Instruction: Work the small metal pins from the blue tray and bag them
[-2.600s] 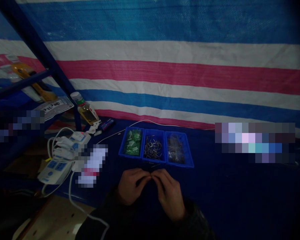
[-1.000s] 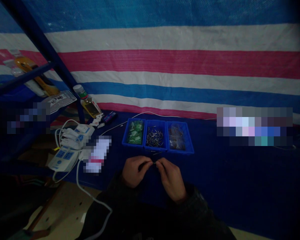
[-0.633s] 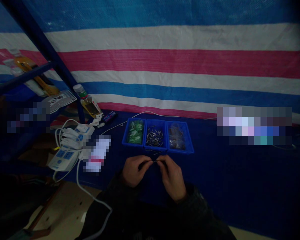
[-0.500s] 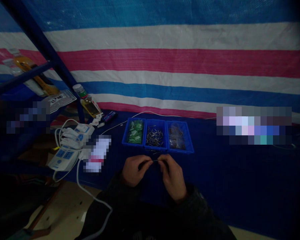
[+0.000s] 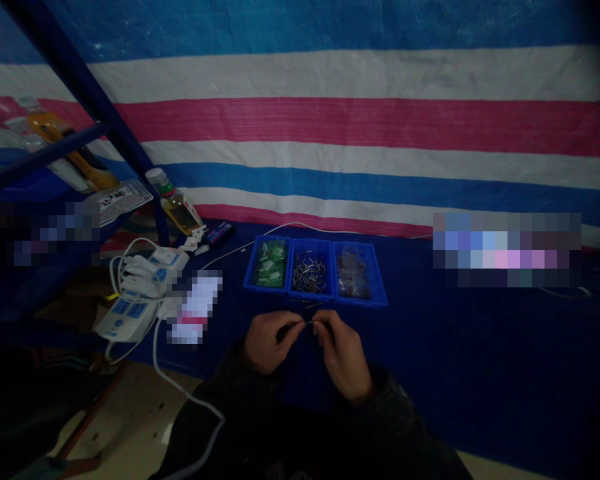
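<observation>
thin, straight, silvery metal rod (image 5: pixel 308 323), probably light, stiff and slippery: my left hand (image 5: pixel 269 341) and right hand (image 5: pixel 345 354) pinch its opposite ends, likely the surest places to hold.

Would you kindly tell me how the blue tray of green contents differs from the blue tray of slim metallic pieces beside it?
The left tray holds green and whitish contents; the middle tray holds a loose jumble of slim metallic pieces. The left tray ends the row, while the middle tray stands between it and the right tray. Both are blue and open-topped.
</observation>
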A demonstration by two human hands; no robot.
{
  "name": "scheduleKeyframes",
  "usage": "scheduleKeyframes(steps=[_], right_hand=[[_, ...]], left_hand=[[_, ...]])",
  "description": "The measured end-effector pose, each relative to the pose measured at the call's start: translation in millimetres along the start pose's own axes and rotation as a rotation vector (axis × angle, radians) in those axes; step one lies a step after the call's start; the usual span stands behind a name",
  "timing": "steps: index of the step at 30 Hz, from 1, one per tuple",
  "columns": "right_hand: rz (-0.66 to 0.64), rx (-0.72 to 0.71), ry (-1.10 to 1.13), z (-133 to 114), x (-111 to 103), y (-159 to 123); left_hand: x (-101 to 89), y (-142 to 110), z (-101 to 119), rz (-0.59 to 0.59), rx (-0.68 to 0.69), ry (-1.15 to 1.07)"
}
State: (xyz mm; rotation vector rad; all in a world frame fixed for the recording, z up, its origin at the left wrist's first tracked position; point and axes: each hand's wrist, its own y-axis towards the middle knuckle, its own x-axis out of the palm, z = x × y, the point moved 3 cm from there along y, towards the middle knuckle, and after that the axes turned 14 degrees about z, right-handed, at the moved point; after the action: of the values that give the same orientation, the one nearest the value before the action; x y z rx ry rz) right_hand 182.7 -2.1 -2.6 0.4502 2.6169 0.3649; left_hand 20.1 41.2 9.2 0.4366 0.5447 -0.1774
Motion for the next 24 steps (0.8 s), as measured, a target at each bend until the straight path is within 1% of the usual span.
scheduleKeyframes(steps=[6,12,16,18,20,24], right_hand=[[-0.02,-0.043,-0.033,0.0,1.2,0.1],[-0.038,-0.056,-0.066,-0.1,1.9,-0.2],[-0.031,-0.063,-0.061,0.1,1.4,-0.6],[0.001,-0.075,-0.05,-1.0,-0.3,-1.1],[0.065,-0.086,-0.025,-3.3,-3.9,-1.3],[0.273,-0.143,0.039,-12.6,-17.3,4.1]], left_hand=[[0.2,0.3,1.5,-0.035,0.034,-0.007],[0.5,1.2,4.8,-0.066,0.06,-0.019],[0.9,1.8,6.6,-0.062,0.059,-0.02],[1.0,1.7,5.9,-0.048,0.04,-0.022],[0.9,1.6,3.7,-0.026,0.012,-0.014],[1.4,2.6,-3.5,0.006,-0.056,0.06]])
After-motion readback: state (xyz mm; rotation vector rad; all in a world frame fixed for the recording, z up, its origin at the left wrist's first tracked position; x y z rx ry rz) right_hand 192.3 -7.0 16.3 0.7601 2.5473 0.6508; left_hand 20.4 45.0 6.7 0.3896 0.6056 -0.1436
